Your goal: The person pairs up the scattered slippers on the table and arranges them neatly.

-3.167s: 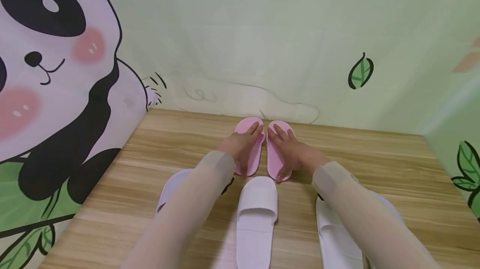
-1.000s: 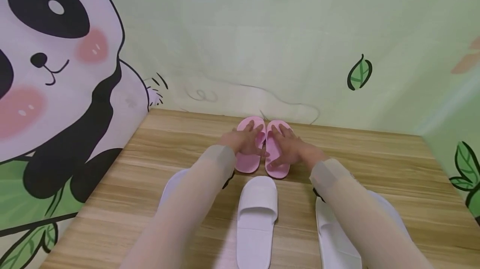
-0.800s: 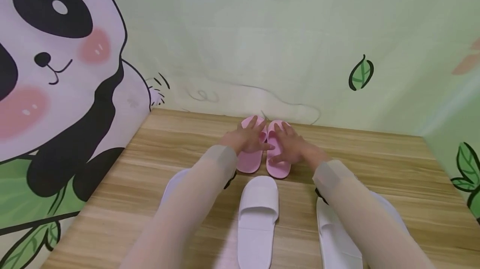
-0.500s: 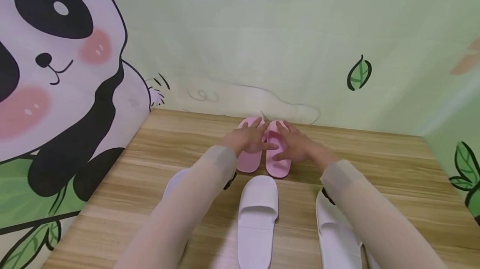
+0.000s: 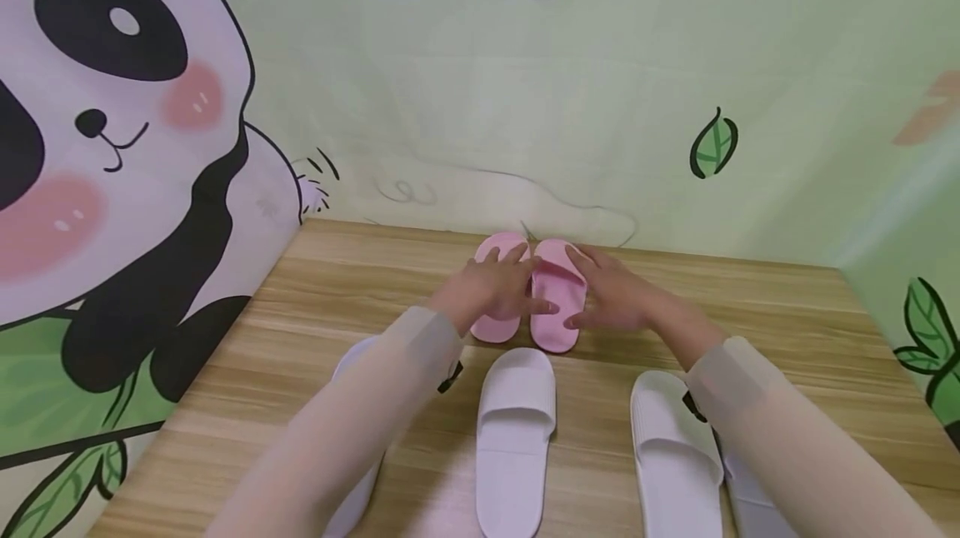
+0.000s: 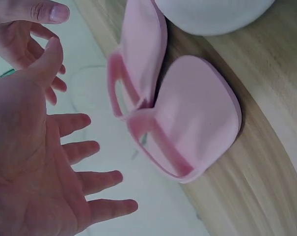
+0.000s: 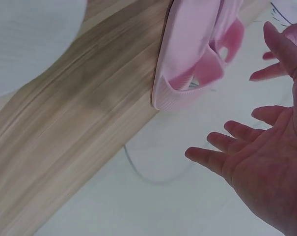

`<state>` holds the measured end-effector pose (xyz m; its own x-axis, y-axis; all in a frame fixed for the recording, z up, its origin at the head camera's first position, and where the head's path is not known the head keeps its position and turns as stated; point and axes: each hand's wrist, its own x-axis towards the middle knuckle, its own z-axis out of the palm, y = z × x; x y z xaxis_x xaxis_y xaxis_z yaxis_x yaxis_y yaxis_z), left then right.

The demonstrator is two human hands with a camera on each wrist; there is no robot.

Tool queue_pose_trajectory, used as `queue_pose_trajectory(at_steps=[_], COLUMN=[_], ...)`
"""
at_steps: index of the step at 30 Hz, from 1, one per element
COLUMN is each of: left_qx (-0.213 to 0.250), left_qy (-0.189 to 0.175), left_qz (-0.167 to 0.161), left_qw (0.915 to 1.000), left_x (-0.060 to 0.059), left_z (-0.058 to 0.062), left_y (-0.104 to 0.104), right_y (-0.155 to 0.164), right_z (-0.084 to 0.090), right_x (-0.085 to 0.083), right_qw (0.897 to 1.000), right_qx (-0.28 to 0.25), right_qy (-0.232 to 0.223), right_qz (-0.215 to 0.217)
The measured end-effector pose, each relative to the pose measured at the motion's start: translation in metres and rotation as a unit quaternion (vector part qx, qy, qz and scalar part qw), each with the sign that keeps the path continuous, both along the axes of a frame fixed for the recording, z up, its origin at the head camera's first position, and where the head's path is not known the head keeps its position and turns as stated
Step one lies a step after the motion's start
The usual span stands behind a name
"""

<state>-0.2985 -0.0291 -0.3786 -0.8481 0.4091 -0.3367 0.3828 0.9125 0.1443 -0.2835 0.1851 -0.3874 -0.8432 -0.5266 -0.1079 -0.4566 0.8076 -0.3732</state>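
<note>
Pink foam slippers, a small pair of open-toed slides, sit side by side at the far edge of the wood-grain tabletop [image 5: 750, 305], toes against the pale green cartoon wall [image 5: 450, 88]: left pink slipper [image 5: 497, 288], right pink slipper [image 5: 558, 296]. Wrist views show the two touching along their inner edges, straps up. Left hand [image 5: 498, 288] hovers over the left slipper, fingers spread and straight; in the left wrist view the palm is clear of the foam, gripping nothing. Right hand [image 5: 615, 296] sits just beside the outer edge of the right slipper, fingers likewise splayed and relaxed, thumb near the heel; whether a fingertip brushes the strap cannot be told. Nearer the body lie white ribbed slides: one at centre [image 5: 516, 430], one to the right [image 5: 671, 455], a third partly hidden under the left sleeve [image 5: 352, 438], and a sliver of a fourth under the right sleeve [image 5: 750, 496]. Risks, as judged: the pink pair is light, so a sleeve or wrist dragging across could knock it askew. The centre white slide lies close behind the heels, so a hand drawn straight rearward may bump it out of line.
</note>
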Motion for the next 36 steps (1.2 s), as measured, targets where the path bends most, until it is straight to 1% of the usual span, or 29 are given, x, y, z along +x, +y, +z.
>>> queue_pose_trajectory(at_steps=[4, 10, 15, 21, 24, 28, 33, 36], left_qx=[-0.007, -0.021, -0.016, -0.005, 0.011, 0.016, 0.028, 0.039], left_qy=[0.012, 0.048, 0.053, 0.068, 0.066, 0.057, 0.049, 0.046], left_qz=[-0.016, -0.050, -0.060, -0.075, -0.083, -0.093, -0.103, -0.109], left_qw=[0.9998, 0.9974, 0.9967, 0.9949, 0.9943, 0.9939, 0.9931, 0.9922], left_x=[0.010, 0.025, 0.037, 0.050, 0.057, 0.069, 0.083, 0.090], left_z=[0.002, 0.002, 0.004, 0.002, 0.001, 0.000, -0.005, -0.008], left_y=[0.000, 0.001, 0.000, -0.007, -0.009, -0.011, -0.012, -0.012], right_y=[0.008, 0.022, 0.029, 0.032, 0.035, 0.040, 0.048, 0.053], right_z=[0.001, 0.001, -0.001, 0.002, 0.003, 0.002, -0.001, -0.002], right_x=[0.011, 0.027, 0.041, 0.059, 0.067, 0.078, 0.090, 0.096], right_qw=[1.000, 1.000, 1.000, 1.000, 1.000, 1.000, 1.000, 1.000], right_qx=[-0.011, -0.011, -0.015, -0.018, -0.017, -0.014, -0.011, -0.012], right_qy=[0.002, 0.002, 0.003, 0.012, 0.012, 0.013, 0.021, 0.017], right_qz=[0.001, 0.002, 0.002, 0.006, 0.004, -0.001, 0.003, 0.002])
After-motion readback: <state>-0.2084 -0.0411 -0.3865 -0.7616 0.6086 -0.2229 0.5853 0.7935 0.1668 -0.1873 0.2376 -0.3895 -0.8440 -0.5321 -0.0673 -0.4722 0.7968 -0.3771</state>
